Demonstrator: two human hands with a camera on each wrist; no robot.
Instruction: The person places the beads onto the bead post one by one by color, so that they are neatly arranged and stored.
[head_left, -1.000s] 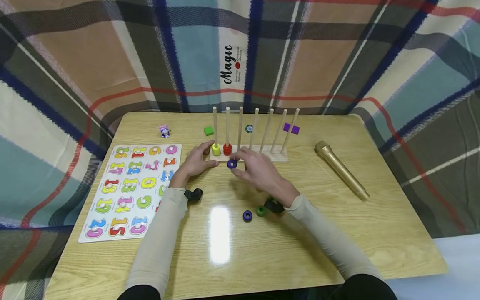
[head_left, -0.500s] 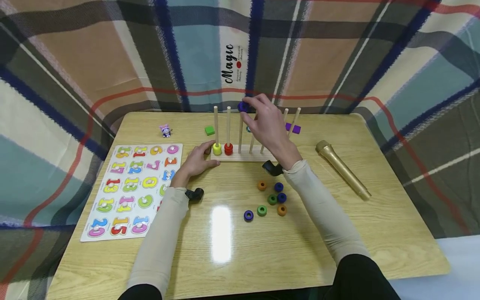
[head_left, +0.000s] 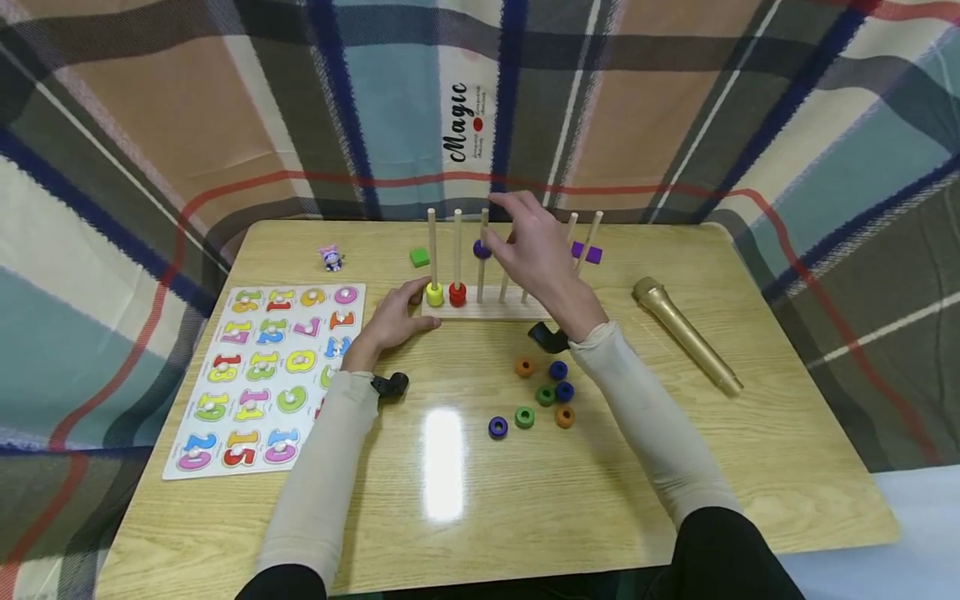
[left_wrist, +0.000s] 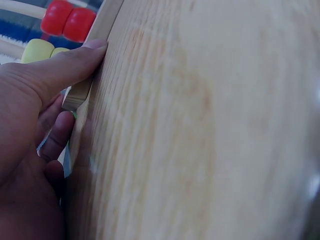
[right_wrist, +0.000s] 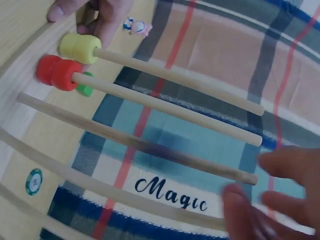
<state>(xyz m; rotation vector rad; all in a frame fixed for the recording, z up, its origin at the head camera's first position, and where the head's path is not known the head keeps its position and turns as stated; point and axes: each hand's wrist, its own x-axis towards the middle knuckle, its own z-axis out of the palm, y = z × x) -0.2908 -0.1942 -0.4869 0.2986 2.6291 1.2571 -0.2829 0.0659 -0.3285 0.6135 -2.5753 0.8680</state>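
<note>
The right hand (head_left: pixel 534 246) is up by the tops of the wooden sticks, with its fingers loose and spread and nothing held in them. Just beside its fingertips a purple ring (head_left: pixel 481 248) sits part way down the third stick (head_left: pixel 482 250), above the bottom and looking blurry. The left hand (head_left: pixel 396 317) lies low on the tabletop (head_left: pixel 585 492) and pinches the near left end of the wooden base (head_left: pixel 491 310), thumb along its edge, to hold it down. On the first stick a yellow ring (head_left: pixel 434 294) rests at the bottom, and on the second stick a red ring (head_left: pixel 457 293) does the same. Nearer the person, a little bunch of loose rings (head_left: pixel 542 394) lies on the tabletop, orange, blue, green and purple. Farther out, a number puzzle board (head_left: pixel 266 375) lies to the left, a gold microphone (head_left: pixel 684 335) lies to the right, and a green block (head_left: pixel 419 257), a purple block (head_left: pixel 586 252) and a tiny toy figure (head_left: pixel 331 259) sit near the back. What could go wrong: the right hand is very close to the thin sticks, so a bump could tip the rack if the left hand lets go. The sleeve hangs over the loose rings too, and could sweep them so they roll off the tabletop.
</note>
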